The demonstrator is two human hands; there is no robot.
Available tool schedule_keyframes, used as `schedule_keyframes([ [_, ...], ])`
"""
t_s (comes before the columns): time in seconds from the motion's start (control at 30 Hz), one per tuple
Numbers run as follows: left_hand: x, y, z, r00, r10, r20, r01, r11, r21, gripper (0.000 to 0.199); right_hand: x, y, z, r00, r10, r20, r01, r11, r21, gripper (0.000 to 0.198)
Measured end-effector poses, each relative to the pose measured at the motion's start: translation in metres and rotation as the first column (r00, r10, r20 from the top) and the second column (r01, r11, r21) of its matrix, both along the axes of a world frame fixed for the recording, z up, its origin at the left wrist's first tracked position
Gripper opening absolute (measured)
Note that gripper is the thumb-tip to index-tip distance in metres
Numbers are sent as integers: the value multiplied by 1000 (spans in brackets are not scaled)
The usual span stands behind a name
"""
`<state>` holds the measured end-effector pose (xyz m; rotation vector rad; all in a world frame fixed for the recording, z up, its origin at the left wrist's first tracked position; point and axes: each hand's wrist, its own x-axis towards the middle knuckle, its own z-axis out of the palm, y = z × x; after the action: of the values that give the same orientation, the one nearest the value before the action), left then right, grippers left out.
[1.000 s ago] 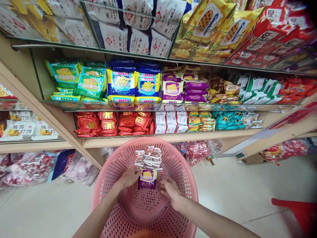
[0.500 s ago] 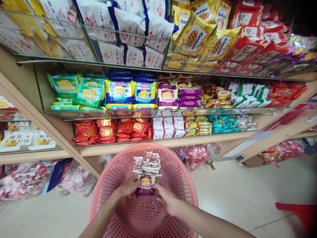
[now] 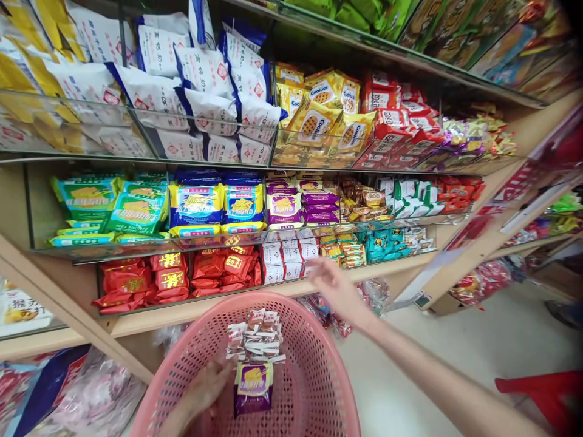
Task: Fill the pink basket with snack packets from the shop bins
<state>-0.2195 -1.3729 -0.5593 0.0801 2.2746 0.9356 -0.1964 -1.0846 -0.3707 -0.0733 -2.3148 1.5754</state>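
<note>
You seem to be between handling packets in the basket point(image 3: 314, 376) and picking from the lower shelf point(image 3: 191, 308). Your right hand point(image 3: 332, 282), near the middle of the frame, is extended in front of the white packets point(image 3: 283, 261) and the orange-and-green packets point(image 3: 350, 252). Its fingers are loosely curled and partly open, with nothing visible in them; blur hides whether they touch anything. Your left hand point(image 3: 204, 385), at the lower left inside the basket, is half curled just beside the purple biscuit packet point(image 3: 253, 388); you cannot tell from here whether it touches or grips it.

A pick from that shelf would call for opening the right fingers and clearing the glass front without knocking the neighbouring rows.

The purple biscuit packet is at bottom centre, face up, glossy, with a pale yellow label panel. Small brown-and-white packets point(image 3: 262, 334) lie bunched just above it in the frame.
</note>
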Motion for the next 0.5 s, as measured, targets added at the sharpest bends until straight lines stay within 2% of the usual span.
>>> schedule_keyframes([
  [0.03, -2, -2, 2, 1000, -1, -27, 1, 1000, -10, 50, -13, 15, 22, 984, -72, -160, 96, 985, 143, 26],
  [0.1, -7, -7, 9, 990, -4, -140, -2, 999, -38, 47, -38, 44, 56, 896, -152, -418, 305, 894, 329, 26],
  [0.17, -12, -11, 17, 970, -15, -243, 0, 998, -61, 46, -60, 67, 75, 832, -205, -515, 442, 806, 394, 25],
  [0.23, -16, -15, 25, 942, -18, -336, -9, 997, -79, 47, -79, 85, 83, 816, -295, -496, 513, 766, 388, 22],
  [0.37, -18, -30, 41, 829, 63, -556, -76, 997, -1, 38, -105, 104, 85, 818, -485, -310, 566, 774, 284, 17],
  [0.43, -16, -39, 48, 774, 131, -620, -163, 987, 4, 33, -111, 108, 85, 820, -525, -230, 569, 789, 231, 22],
  [0.5, -12, -47, 52, 700, 171, -693, -286, 957, -54, 34, -114, 109, 87, 832, -519, -198, 552, 808, 203, 31],
])
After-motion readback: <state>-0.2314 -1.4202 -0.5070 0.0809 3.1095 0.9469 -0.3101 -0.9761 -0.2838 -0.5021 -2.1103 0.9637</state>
